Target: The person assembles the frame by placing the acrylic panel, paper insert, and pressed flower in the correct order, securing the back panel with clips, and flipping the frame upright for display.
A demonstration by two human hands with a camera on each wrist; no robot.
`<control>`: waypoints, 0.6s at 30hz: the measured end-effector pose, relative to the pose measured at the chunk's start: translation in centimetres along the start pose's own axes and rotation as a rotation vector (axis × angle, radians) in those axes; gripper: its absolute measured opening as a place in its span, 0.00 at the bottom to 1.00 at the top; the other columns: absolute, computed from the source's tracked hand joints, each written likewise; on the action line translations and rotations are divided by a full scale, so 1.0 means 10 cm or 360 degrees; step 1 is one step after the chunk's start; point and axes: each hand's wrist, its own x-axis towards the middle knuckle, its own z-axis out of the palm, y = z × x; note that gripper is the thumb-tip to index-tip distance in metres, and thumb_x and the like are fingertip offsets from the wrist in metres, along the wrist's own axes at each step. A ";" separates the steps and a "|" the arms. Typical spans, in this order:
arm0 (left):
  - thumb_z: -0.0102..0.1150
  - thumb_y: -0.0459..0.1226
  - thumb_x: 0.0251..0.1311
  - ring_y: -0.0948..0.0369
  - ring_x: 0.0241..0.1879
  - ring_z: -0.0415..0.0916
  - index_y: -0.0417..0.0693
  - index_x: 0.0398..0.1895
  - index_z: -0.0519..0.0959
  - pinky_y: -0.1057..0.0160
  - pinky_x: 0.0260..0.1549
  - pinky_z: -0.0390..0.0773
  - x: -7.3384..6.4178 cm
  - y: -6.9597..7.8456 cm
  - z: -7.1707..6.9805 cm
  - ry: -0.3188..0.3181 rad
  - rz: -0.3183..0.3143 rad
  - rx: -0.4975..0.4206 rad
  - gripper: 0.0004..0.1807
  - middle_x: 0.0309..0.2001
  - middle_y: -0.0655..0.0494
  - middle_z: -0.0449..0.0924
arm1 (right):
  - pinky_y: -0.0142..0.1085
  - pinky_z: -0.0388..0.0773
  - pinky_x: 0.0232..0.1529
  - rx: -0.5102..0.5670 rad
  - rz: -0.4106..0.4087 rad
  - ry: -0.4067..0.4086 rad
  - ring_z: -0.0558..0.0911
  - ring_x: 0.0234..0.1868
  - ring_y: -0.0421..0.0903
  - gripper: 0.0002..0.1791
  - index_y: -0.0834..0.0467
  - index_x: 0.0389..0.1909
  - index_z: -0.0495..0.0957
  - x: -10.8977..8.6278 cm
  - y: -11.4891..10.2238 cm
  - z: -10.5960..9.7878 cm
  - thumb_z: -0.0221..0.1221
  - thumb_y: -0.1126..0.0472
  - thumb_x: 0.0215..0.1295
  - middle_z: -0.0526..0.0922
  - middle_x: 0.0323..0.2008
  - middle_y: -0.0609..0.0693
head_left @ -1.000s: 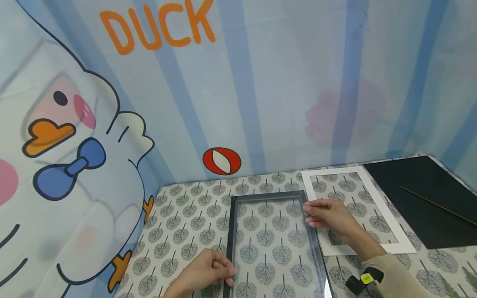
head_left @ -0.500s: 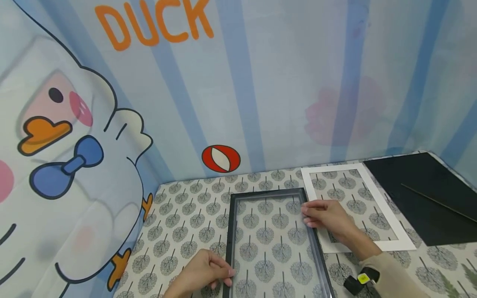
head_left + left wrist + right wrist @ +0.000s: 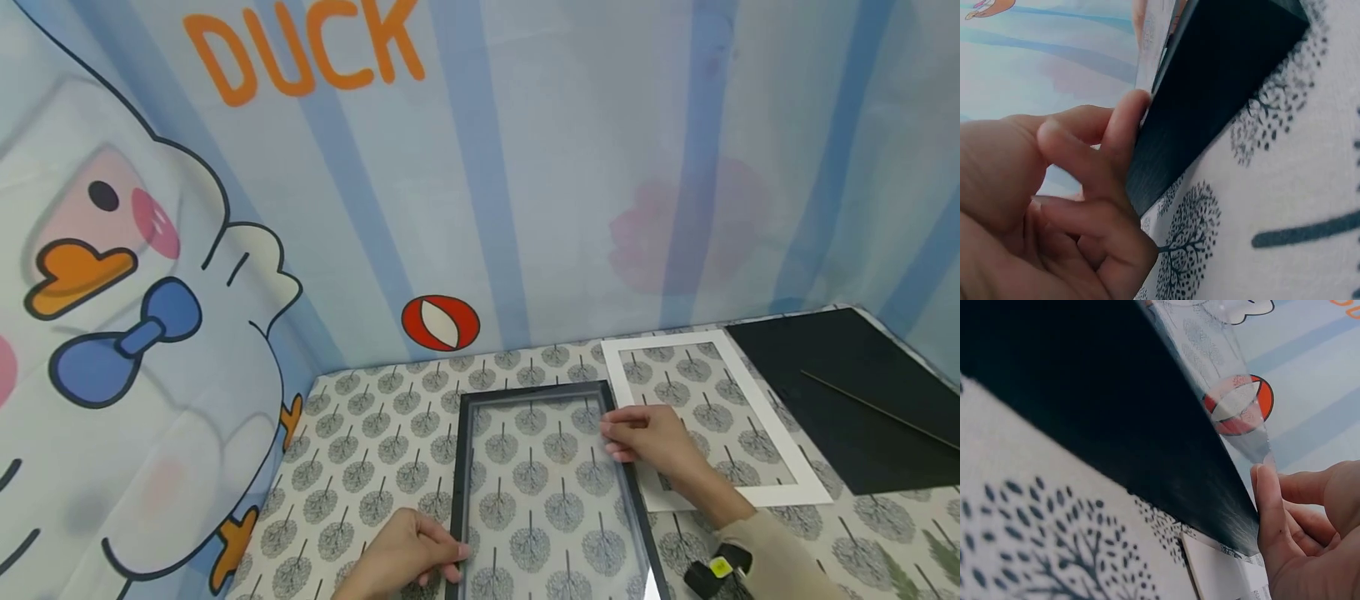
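Observation:
A black picture frame (image 3: 461, 467) lies on the tree-patterned cloth, with a clear sheet (image 3: 547, 525) over its opening. In the right wrist view, the clear sheet (image 3: 1235, 381) stands out above the dark frame side (image 3: 1116, 412). My left hand (image 3: 408, 546) pinches the sheet's left edge low down, fingertips close against the frame's side (image 3: 1204, 81). Higher up on the opposite side, my right hand (image 3: 656, 442) pinches the right edge between thumb and fingers. Cloth trees show through the sheet.
A white mat board (image 3: 780, 425) with a cut-out window lies right of the frame, partly under my right forearm. Beyond it is a black panel (image 3: 847, 358) with a thin brown stick (image 3: 870, 404) on it. A printed duck curtain (image 3: 555, 167) rises behind.
Both hands keep their pinch on the clear sheet. Its pale overlap along the frame's right side has lessened, and that side shows darker. The head view has shifted slightly.

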 end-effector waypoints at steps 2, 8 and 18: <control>0.73 0.39 0.62 0.69 0.14 0.69 0.40 0.33 0.91 0.72 0.18 0.70 0.00 0.00 0.00 0.0022 0.0011 0.0002 0.09 0.19 0.59 0.87 | 0.32 0.90 0.36 -0.0026 -0.0013 0.0013 0.89 0.32 0.38 0.21 0.73 0.61 0.79 0.00 -0.01 0.01 0.64 0.64 0.73 0.90 0.42 0.60; 0.74 0.39 0.62 0.68 0.15 0.73 0.39 0.33 0.90 0.70 0.19 0.75 0.03 -0.02 0.03 0.0071 0.0030 0.0024 0.10 0.17 0.62 0.83 | 0.32 0.89 0.35 -0.0061 -0.0013 0.0043 0.88 0.30 0.38 0.20 0.73 0.59 0.80 -0.03 -0.05 0.04 0.63 0.65 0.74 0.90 0.41 0.61; 0.77 0.40 0.59 0.64 0.17 0.73 0.45 0.30 0.79 0.68 0.20 0.76 0.05 -0.05 0.04 0.0186 0.0101 0.0093 0.14 0.18 0.61 0.74 | 0.33 0.89 0.33 -0.0174 -0.0074 0.0117 0.88 0.28 0.39 0.18 0.73 0.56 0.82 -0.04 -0.04 0.08 0.64 0.64 0.73 0.90 0.39 0.62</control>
